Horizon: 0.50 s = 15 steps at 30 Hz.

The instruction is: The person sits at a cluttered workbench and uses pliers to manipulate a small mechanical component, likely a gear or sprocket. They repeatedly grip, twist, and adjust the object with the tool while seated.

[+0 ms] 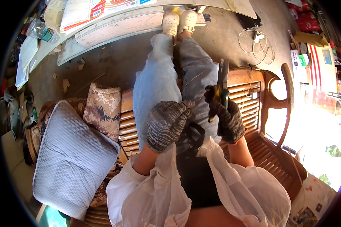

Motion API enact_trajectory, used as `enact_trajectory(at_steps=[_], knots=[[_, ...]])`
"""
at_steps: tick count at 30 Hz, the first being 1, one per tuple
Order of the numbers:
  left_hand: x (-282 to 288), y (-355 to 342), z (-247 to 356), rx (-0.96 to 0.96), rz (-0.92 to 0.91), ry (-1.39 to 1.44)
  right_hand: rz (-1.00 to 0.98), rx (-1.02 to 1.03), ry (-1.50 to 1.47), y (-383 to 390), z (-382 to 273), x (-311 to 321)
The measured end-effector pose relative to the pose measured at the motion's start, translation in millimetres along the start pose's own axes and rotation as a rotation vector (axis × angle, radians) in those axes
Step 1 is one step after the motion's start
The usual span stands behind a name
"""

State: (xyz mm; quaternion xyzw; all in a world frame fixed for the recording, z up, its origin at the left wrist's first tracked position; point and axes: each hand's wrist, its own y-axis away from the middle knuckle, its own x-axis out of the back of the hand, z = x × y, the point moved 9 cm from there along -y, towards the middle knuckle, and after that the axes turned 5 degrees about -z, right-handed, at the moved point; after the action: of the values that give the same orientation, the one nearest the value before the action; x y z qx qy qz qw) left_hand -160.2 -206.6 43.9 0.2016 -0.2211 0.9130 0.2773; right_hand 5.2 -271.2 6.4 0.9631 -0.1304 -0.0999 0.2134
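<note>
Both of my hands wear grey-black knitted gloves. My left hand (pixel 168 124) lies over my thigh, its fingers drawn together toward the right; whatever they may pinch is too small to make out. Above my other thigh, my right hand (pixel 230 119) is closed round a black-and-yellow tool (pixel 215 94). A long, flat grey bar (pixel 223 73) rises beside that tool, pointing away from me, and seems to be part of it. The glove hides much of the grip, so the tool's exact kind is unclear. A gap separates my two hands.
I sit on a slatted wooden bench (pixel 250 94) with a curved armrest (pixel 288 106). A grey quilted cushion (pixel 72 159) and a camouflage cushion (pixel 102 109) lie at left. Ahead stands a table (pixel 170 3) with papers. A white cable (pixel 265 49) coils on the floor.
</note>
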Motion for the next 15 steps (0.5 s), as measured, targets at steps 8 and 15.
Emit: enact_trajectory(at_steps=[8, 15], knots=[[10.8, -6.5, 4.4, -0.020, 0.109, -0.268, -0.147, -0.054, 0.256, 36.6, 3.6, -17.7], [-0.1, -2.5, 4.3, -0.075, 0.104, -0.461, -0.266, 0.002, 0.669, 40.8, 1.4, -28.0]])
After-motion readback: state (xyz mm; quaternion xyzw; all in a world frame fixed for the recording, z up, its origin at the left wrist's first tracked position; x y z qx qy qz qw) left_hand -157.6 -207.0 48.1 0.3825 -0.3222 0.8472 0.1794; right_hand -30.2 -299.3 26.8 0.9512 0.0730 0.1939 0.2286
